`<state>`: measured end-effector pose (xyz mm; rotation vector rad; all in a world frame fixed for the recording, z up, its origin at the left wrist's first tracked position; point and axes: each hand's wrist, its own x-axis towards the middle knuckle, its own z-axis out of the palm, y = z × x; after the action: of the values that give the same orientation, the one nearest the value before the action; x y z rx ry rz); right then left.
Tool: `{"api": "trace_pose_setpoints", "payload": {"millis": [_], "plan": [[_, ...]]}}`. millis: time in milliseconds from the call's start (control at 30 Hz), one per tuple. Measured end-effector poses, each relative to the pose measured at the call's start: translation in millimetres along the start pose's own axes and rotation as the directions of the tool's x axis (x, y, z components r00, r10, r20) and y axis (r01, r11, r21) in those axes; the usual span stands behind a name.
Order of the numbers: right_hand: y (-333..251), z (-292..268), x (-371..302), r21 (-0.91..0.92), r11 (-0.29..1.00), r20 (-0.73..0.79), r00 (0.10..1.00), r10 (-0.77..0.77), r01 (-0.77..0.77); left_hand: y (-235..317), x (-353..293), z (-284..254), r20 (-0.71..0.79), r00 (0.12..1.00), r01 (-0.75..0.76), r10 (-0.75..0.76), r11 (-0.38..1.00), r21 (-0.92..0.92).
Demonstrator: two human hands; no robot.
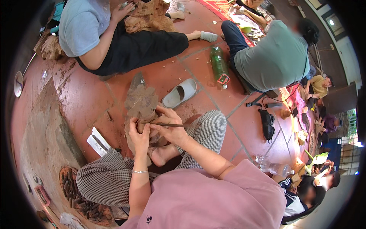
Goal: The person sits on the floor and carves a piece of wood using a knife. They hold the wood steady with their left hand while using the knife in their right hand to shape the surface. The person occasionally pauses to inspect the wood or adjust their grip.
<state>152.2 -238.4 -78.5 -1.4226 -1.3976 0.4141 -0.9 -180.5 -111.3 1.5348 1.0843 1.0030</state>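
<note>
In front of my crossed legs stands a brown carved wooden piece [142, 102], with a broad, irregular, leaf-like upper part. My left hand [139, 134] is closed at its near side, thumb and fingers pressed against the wood by the working spot. From the right, my right hand [170, 131] grips a thin dark rod-like tool [169, 124], whose tip points left toward my left fingertips. The tip and the exact contact are hidden by the fingers. The lower part of the carving is partly covered by my hands and bare foot [164, 154].
A grey slipper [179, 93] and a green bottle [219, 66] lie ahead on the red tiles. At left are a wooden slab [42, 129] and a basket of dark tool-like pieces [82, 198]. Seated people are near: one in grey [82, 28], one in green [272, 57]. A clear bottle [274, 168] lies right.
</note>
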Motion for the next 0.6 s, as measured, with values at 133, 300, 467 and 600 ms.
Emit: {"api": "trace_pose_setpoints", "payload": {"millis": [133,300,467,600], "plan": [[-4.5,11.7,-3.4,0.015,1.0,-0.098,0.995,-0.001,0.002,-3.1,-5.1,-3.4,0.01,0.999,0.039,-0.039,0.999,0.037],[-21.7,6.9,4.9,-0.074,0.997,-0.029,0.999,0.015,-0.017,-12.3,-6.9,-3.3,-0.017,0.999,-0.028,0.028,1.0,0.0],[-14.6,10.3,5.2,0.037,0.998,-0.058,0.997,0.044,-0.042,-18.9,-5.6,-0.5,-0.039,0.999,-0.021,0.025,0.995,0.097],[-22.2,8.0,2.3,-0.083,0.996,-0.061,0.997,-0.042,0.037,-24.8,-10.1,-1.3,-0.087,0.994,-0.069,0.073,0.997,0.046]]}}
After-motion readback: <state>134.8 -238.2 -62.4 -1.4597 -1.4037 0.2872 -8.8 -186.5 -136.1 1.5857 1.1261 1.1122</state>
